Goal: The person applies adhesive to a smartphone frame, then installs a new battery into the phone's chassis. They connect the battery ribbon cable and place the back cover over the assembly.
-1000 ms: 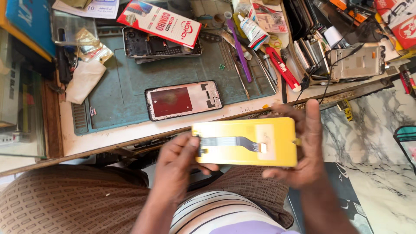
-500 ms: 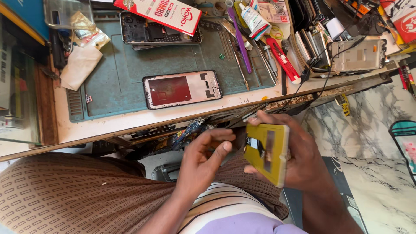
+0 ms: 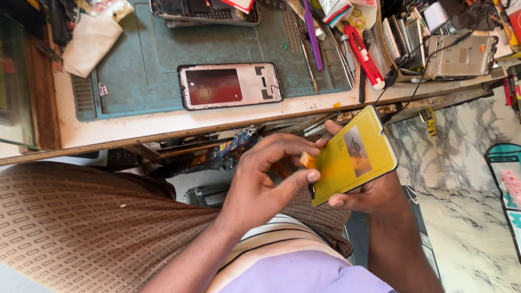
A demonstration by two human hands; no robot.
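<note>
My right hand (image 3: pixel 374 198) holds a yellow-filmed phone display panel (image 3: pixel 353 157) from below, tilted over my lap, its top corner near the bench edge. My left hand (image 3: pixel 266 179) reaches across to the panel's left edge, with thumb and forefinger pinching a small orange tab (image 3: pixel 307 160) there. An empty phone frame (image 3: pixel 230 86) with a red inner plate lies flat on the teal work mat (image 3: pixel 141 65), apart from both hands.
The bench edge (image 3: pixel 163 127) runs just above my hands. A red-handled tool (image 3: pixel 364 54), a purple tool (image 3: pixel 310 32), tweezers and a wired silver metal device (image 3: pixel 458 54) crowd the right. Crumpled paper (image 3: pixel 89 40) lies at the left. A marble floor (image 3: pixel 461 217) shows at the right.
The panel has been turned over from its cable side, through edge-on, to its yellow film side. My left hand moved onto the panel's left edge and pinched the tab.
</note>
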